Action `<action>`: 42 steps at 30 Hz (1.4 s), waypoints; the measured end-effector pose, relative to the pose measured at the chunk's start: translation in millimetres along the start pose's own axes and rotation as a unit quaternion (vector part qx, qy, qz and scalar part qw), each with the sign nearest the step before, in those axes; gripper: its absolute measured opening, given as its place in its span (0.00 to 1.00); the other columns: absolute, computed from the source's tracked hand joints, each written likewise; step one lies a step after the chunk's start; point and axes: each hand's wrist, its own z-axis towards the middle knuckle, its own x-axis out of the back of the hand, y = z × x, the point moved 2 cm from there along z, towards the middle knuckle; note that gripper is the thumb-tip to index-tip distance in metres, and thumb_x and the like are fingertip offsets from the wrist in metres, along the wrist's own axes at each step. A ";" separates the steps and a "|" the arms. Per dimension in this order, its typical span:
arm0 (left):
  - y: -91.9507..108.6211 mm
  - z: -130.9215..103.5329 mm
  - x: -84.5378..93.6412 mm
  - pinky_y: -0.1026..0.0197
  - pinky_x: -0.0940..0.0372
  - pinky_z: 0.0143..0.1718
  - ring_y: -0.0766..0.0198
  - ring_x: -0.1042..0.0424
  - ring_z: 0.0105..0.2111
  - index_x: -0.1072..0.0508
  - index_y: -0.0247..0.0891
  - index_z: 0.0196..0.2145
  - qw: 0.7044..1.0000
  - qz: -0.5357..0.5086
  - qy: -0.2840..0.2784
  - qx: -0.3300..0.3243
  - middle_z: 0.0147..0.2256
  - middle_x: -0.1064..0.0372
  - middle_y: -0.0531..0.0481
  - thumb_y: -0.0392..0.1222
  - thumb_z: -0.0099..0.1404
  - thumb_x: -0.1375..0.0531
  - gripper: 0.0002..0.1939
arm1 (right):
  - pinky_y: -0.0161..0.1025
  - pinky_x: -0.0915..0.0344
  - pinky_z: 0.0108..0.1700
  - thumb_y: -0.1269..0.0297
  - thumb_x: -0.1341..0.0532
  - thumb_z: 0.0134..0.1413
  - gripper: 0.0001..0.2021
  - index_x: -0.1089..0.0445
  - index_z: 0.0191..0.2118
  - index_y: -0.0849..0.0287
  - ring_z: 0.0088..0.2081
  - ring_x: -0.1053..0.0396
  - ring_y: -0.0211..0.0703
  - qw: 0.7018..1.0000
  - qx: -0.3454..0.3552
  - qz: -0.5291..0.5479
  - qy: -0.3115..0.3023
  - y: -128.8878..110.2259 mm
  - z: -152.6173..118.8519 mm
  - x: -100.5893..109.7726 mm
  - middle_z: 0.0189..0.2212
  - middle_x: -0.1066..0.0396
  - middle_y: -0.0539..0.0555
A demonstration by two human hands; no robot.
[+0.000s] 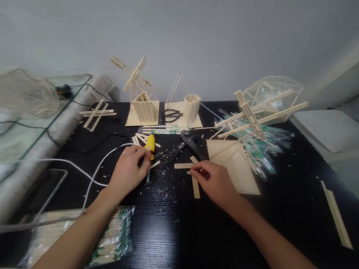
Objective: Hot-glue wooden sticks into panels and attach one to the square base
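Note:
My left hand (131,167) is closed with its fingertips at a yellow glue gun (150,142); part of the grip is hidden behind the fingers. A white cord runs from there to the left. My right hand (214,181) pinches a small cross of flat bundled wooden sticks (196,188), which lies low over the black table, one arm pointing left and one toward me. Just behind it rest dark-handled pliers (189,143). Short cut stick pieces (140,139) lie beside the glue gun.
A thin wooden board (232,167) lies right of my right hand. Behind stand stick models (145,108) on square bases and a larger stick frame (253,120) over wrapped sticks. Bagged sticks (114,238) and a phone (42,193) are at front left. Scissors (171,116) lie farther back.

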 end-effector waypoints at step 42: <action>-30.1 3.8 9.6 0.59 0.32 0.42 0.60 0.29 0.37 0.30 0.40 0.50 0.969 -0.204 -0.001 0.140 0.35 0.34 0.53 0.37 0.50 0.42 0.27 | 0.48 0.26 0.42 0.68 0.41 0.66 0.10 0.21 0.43 0.57 0.39 0.21 0.52 0.979 0.062 -0.188 -0.051 9.7 -8.0 -1.0 0.40 0.20 0.59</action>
